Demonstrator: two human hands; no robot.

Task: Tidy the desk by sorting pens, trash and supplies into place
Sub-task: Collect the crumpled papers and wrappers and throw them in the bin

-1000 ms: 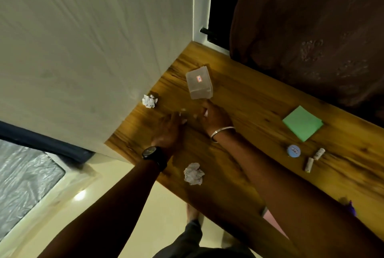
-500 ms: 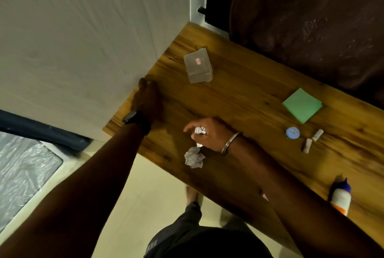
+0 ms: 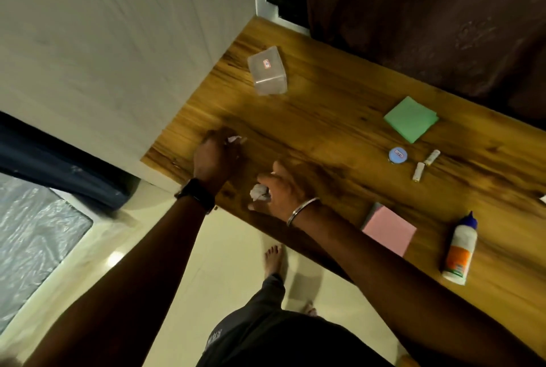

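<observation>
Trash is only gathered, I judge: my left hand pinches 1 paper ball in its grip. My right hand curls its grip round the second paper ball at the near edge of the worktop. The glue bottle, green notepad and pink notepad wait unsorted.

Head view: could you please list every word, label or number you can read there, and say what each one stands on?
No text can be quoted; all of it is too small or blurred.
Clear plastic box: red and white sticker, unreadable.
Blue round tin: pale label, too small to read.
Glue bottle: orange and green label, print blurred.
Trousers: pale lettering, blurred.
</observation>
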